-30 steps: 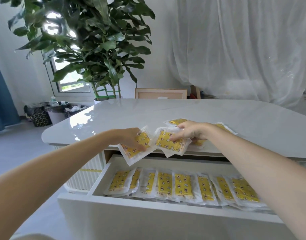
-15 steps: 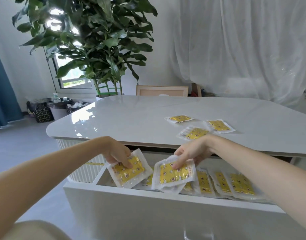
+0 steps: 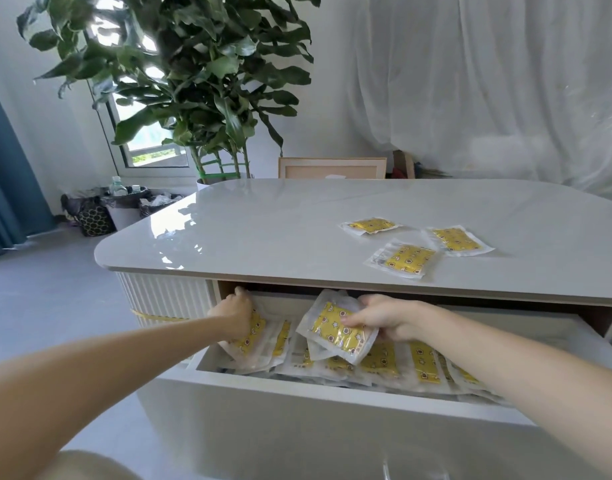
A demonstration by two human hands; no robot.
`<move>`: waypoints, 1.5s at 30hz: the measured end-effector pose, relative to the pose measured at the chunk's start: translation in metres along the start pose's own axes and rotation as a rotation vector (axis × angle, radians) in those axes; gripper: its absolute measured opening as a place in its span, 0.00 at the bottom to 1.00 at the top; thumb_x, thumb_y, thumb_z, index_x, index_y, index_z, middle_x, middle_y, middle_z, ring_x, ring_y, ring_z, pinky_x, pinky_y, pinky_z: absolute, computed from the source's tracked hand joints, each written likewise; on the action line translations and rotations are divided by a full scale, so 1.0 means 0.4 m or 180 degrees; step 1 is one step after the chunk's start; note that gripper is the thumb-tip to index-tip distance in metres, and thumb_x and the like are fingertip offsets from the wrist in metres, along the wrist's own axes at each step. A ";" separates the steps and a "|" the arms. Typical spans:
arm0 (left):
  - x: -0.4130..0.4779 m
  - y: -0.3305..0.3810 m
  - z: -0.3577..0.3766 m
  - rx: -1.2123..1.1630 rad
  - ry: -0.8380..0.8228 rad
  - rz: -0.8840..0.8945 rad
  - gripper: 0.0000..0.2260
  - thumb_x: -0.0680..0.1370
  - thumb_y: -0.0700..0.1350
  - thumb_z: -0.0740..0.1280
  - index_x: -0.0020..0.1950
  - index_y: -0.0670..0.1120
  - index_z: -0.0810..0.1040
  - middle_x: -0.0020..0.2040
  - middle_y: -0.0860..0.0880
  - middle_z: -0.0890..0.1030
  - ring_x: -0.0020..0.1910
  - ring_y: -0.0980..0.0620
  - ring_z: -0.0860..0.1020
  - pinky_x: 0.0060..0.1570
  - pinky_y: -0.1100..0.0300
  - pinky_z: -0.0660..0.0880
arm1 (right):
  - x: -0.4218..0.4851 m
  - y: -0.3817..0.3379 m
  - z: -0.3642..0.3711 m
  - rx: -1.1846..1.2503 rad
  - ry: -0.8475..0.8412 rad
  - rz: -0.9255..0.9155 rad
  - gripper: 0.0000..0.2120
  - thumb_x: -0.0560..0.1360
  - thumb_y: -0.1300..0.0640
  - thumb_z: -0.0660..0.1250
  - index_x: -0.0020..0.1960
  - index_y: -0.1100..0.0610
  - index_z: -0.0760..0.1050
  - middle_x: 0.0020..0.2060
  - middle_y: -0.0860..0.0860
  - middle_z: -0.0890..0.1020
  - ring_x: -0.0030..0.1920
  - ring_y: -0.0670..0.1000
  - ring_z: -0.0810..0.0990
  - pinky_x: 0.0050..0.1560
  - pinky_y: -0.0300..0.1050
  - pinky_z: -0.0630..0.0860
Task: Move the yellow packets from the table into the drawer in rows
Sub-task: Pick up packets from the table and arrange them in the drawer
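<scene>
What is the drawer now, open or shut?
Open. The drawer is pulled out from under the table, and yellow packets show inside.

Both forearms are bare along their whole visible length, and the left hand (image 3: 233,315) and right hand (image 3: 384,318) are bare as well. A rounded patch of pale beige (image 3: 90,467) shows at the bottom left edge, possibly clothing, too blurred to tell which garment it is.

I can read no word, number or brand anywhere. The yellow packets (image 3: 406,259) on the table (image 3: 263,230) and in the drawer (image 3: 297,386) show only small star-like shapes; finer print is too blurred.
</scene>
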State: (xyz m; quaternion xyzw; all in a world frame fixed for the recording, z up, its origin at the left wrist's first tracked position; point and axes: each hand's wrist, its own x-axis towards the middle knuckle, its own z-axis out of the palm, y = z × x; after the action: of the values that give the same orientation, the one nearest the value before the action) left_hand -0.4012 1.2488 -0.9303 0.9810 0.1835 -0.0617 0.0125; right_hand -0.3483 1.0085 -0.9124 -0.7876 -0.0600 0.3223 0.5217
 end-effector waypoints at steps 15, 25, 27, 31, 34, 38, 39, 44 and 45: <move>-0.004 0.005 -0.034 0.1642 -0.0924 0.1173 0.14 0.79 0.48 0.62 0.59 0.42 0.76 0.45 0.49 0.74 0.44 0.49 0.72 0.43 0.60 0.70 | 0.029 -0.011 0.069 0.0440 -0.0059 0.0230 0.25 0.76 0.65 0.67 0.70 0.63 0.62 0.48 0.59 0.82 0.41 0.53 0.82 0.45 0.48 0.80; -0.029 0.038 -0.038 0.1217 -0.0789 0.1390 0.34 0.70 0.53 0.73 0.70 0.45 0.63 0.61 0.46 0.73 0.57 0.49 0.74 0.48 0.59 0.72 | 0.051 0.012 0.096 -0.0865 0.0403 -0.0011 0.22 0.77 0.56 0.66 0.67 0.62 0.65 0.54 0.55 0.75 0.49 0.52 0.76 0.45 0.43 0.75; -0.040 0.053 -0.036 0.1012 -0.0849 0.1444 0.43 0.68 0.51 0.76 0.74 0.43 0.55 0.62 0.44 0.72 0.55 0.49 0.73 0.52 0.57 0.74 | 0.051 0.011 0.081 -0.0937 0.0457 0.0040 0.24 0.76 0.55 0.67 0.68 0.61 0.64 0.58 0.57 0.76 0.53 0.54 0.78 0.49 0.45 0.76; -0.046 0.093 -0.008 0.0892 -0.0677 0.1535 0.49 0.65 0.59 0.76 0.75 0.42 0.53 0.68 0.44 0.67 0.66 0.44 0.69 0.64 0.49 0.71 | 0.028 0.011 0.041 -0.0759 0.0651 0.0120 0.27 0.76 0.56 0.68 0.71 0.62 0.62 0.60 0.58 0.76 0.55 0.55 0.79 0.49 0.47 0.80; -0.051 0.124 0.003 0.1035 -0.0549 0.1717 0.46 0.66 0.62 0.74 0.74 0.45 0.55 0.66 0.46 0.66 0.68 0.45 0.66 0.66 0.51 0.69 | 0.002 0.020 0.002 -0.0500 0.0645 0.0269 0.23 0.78 0.60 0.66 0.69 0.62 0.62 0.49 0.57 0.78 0.43 0.52 0.79 0.42 0.45 0.79; -0.051 0.158 -0.004 0.1119 -0.0979 0.1674 0.49 0.68 0.58 0.73 0.78 0.51 0.44 0.72 0.44 0.63 0.73 0.44 0.59 0.70 0.48 0.64 | -0.025 0.044 -0.050 -0.0577 0.0818 0.0372 0.26 0.75 0.63 0.69 0.69 0.63 0.62 0.61 0.60 0.75 0.59 0.58 0.78 0.58 0.54 0.78; -0.055 0.171 -0.008 0.1008 -0.1059 0.1680 0.48 0.69 0.59 0.73 0.78 0.50 0.46 0.72 0.44 0.66 0.72 0.45 0.62 0.70 0.50 0.64 | -0.034 0.048 -0.061 -0.0565 0.0819 0.0404 0.26 0.75 0.64 0.69 0.68 0.64 0.62 0.62 0.60 0.75 0.60 0.59 0.77 0.59 0.55 0.77; -0.079 0.222 -0.001 0.0631 -0.1123 0.1757 0.44 0.70 0.64 0.68 0.77 0.49 0.52 0.74 0.48 0.63 0.72 0.46 0.65 0.70 0.53 0.64 | -0.071 0.066 -0.095 -0.0257 0.0735 0.0530 0.21 0.77 0.70 0.64 0.66 0.64 0.61 0.53 0.60 0.76 0.55 0.60 0.81 0.40 0.50 0.82; -0.080 0.226 0.005 0.0691 -0.1027 0.1784 0.44 0.70 0.65 0.68 0.77 0.50 0.50 0.75 0.47 0.61 0.72 0.45 0.64 0.70 0.52 0.63 | -0.078 0.069 -0.098 -0.0252 0.0702 0.0557 0.20 0.77 0.70 0.63 0.66 0.64 0.61 0.51 0.60 0.76 0.53 0.60 0.82 0.37 0.48 0.82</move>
State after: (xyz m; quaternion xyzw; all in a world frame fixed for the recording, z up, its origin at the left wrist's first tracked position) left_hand -0.3982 1.1528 -0.9282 0.9665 -0.1053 -0.2294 -0.0468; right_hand -0.3571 0.9521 -0.9125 -0.8404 0.0539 0.2754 0.4636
